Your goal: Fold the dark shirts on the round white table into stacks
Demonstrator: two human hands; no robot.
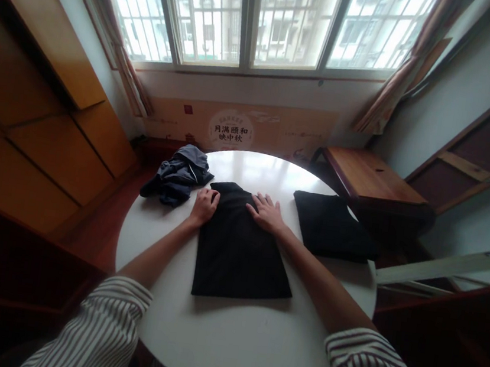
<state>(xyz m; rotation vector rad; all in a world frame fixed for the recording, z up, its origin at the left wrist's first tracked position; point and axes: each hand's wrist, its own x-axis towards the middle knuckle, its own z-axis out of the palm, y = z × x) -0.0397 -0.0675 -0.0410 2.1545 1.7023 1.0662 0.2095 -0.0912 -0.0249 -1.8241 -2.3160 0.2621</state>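
"While both hands are lying at the black cloth, what is each one doing?"

"Item one, left hand: it is curling its fingers against the cloth's edge at 11 o'clock. Whether it is pinching fabric, I cannot tell. Item two, right hand: it is lying palm down at 1 o'clock on the cloth, fingers spreading. The two are resting apart, with black fabric showing between them."

"And the cloth itself?"

"Item three, one piece: it is lying flat near the middle of the round white desk. Its wider, straight edge is facing 6 o'clock; its narrower, uneven end is pointing to 12."

"What else is the desk carrying?"

"Item four, crumpled dark bundle, blue-grey and navy: it is sitting at the rim toward 10 o'clock, near the left hand. Item five, second black cloth: it is lying flat toward 2 o'clock, apart from the first, and covering some of the rim."

"Surroundings?"

"Item six, barred windows: filling 12 o'clock, above a printed poster. Item seven, wooden stand: standing beyond the rim toward 1 o'clock. Item eight, striped sleeves, a pair: reaching in from 7 and 5 o'clock."
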